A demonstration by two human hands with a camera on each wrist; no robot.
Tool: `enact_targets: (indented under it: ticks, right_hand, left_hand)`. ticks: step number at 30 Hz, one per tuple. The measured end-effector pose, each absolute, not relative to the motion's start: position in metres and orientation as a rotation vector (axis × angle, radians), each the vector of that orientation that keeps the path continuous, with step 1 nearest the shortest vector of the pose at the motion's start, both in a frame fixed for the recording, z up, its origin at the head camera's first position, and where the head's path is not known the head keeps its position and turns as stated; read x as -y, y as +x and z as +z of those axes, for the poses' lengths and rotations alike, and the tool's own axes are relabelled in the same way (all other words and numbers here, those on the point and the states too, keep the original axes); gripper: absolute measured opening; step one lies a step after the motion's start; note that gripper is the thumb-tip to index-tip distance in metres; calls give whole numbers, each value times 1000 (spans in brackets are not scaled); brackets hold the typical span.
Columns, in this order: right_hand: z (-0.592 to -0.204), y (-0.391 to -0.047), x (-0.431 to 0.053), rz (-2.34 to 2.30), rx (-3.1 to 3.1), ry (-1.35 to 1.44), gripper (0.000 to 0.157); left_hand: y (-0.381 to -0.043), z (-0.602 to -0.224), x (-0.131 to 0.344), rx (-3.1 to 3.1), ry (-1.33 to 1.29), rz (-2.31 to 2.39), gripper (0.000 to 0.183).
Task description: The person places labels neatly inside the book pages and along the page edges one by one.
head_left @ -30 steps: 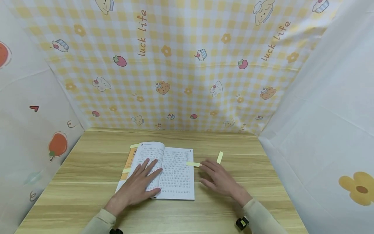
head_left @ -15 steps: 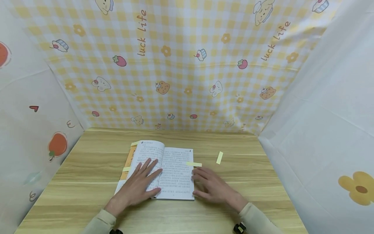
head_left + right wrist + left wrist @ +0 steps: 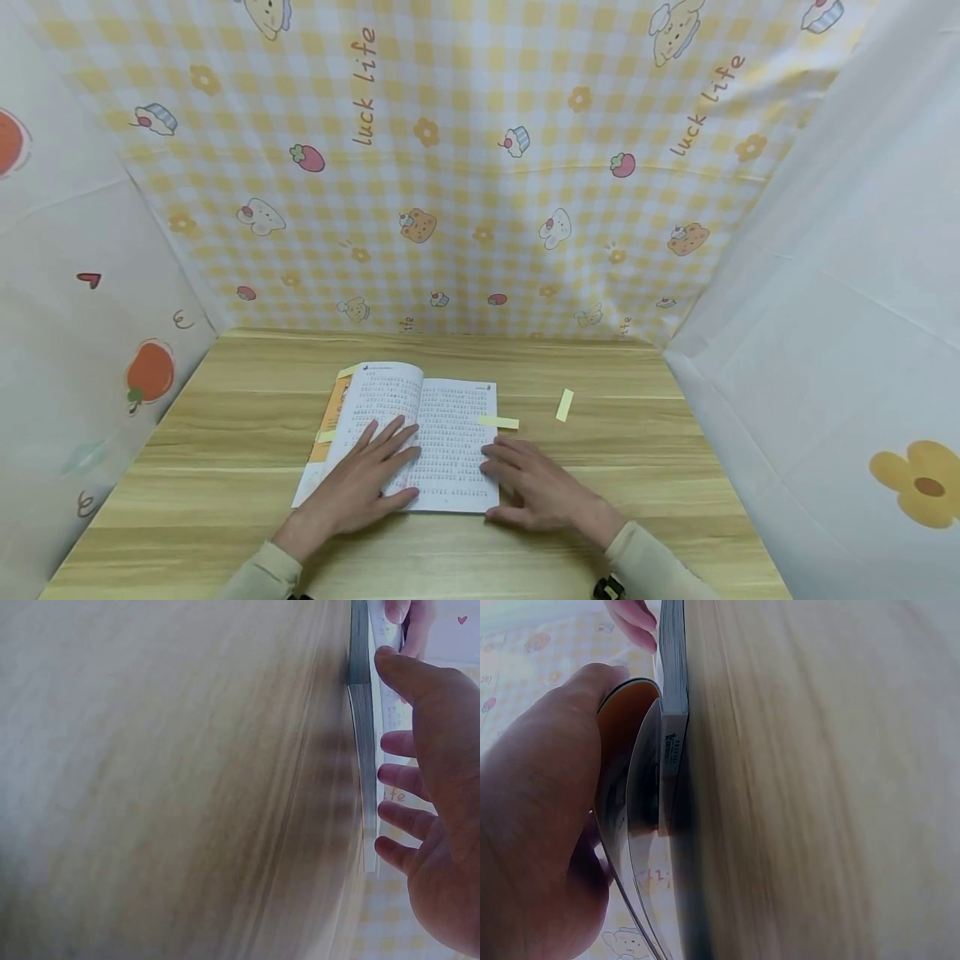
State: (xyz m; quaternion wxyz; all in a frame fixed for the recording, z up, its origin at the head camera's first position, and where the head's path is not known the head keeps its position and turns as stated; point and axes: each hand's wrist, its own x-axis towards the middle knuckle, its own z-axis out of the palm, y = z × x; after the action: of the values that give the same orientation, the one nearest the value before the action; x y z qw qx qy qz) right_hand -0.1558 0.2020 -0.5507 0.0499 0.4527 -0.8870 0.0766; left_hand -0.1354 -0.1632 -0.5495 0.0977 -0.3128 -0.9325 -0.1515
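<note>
An open book (image 3: pixel 457 475) with printed pages lies on the table. My left hand (image 3: pixel 360 483) presses on its left page, fingers spread and stretched toward the fold. From the left wrist view, the pages under this hand (image 3: pixel 544 802) bow up beside the thick page block (image 3: pixel 675 697). At the right page's outer edge rest the fingertips of my right hand (image 3: pixel 536 492), fingers slightly bent, its thumb near the lower corner. A pale yellow paper strip (image 3: pixel 498 422) sticks out past the right page, just above that hand. In the right wrist view, the fingers lie along the book's edge (image 3: pixel 364 750).
Another yellow strip (image 3: pixel 565 405) lies on the wooden table (image 3: pixel 600 375), right of the book. Along the left, an orange cover flap (image 3: pixel 335 408) shows, with yellow strips (image 3: pixel 326 436) on it. A checked cloth (image 3: pixel 450 183) hangs behind; white cloth walls (image 3: pixel 825 333) flank the table.
My right hand has moved left and down, from the yellow strip to the right page's edge. The strip stays on the page. My left hand has shifted slightly on the left page.
</note>
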Motion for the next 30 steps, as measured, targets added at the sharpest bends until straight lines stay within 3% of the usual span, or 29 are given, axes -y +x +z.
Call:
enact_targets:
  ticks: [30]
  right_hand:
    - [-551, -157, -199, 165, 2693, 1380, 68]
  left_hand:
    - [-135, -552, 161, 2724, -931, -386, 62]
